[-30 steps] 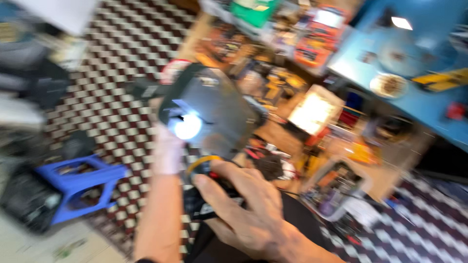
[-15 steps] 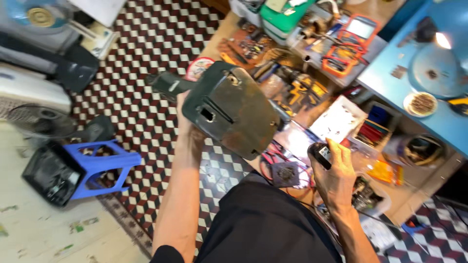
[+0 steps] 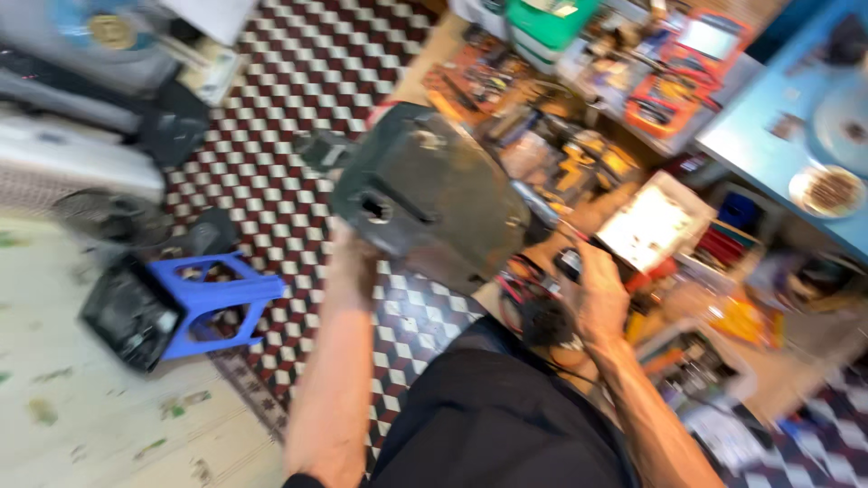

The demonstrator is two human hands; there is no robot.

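My left hand (image 3: 354, 262) grips the underside of a dark green, dirty metal housing (image 3: 434, 194) and holds it up above the checkered floor. The housing is boxy, with a slot and a hole on its near face. My right hand (image 3: 601, 294) is lower, to the right, closed around a small black tool (image 3: 570, 264) over a cluttered low workbench (image 3: 506, 298). A bundle of red and black wires (image 3: 529, 303) lies just left of that hand. The picture is motion-blurred.
A blue plastic stool (image 3: 221, 298) with a black box (image 3: 127, 312) leaning on it stands at the left. A fan (image 3: 99, 217) and grey appliances sit at the far left. Orange meters (image 3: 669, 95), tools and a white box (image 3: 651, 226) crowd the bench; a blue table (image 3: 787, 136) is at the right.
My right hand went from in front of the housing down to the workbench at the right, with a black tool in it. The housing stayed held up in my left hand; the view shifted.
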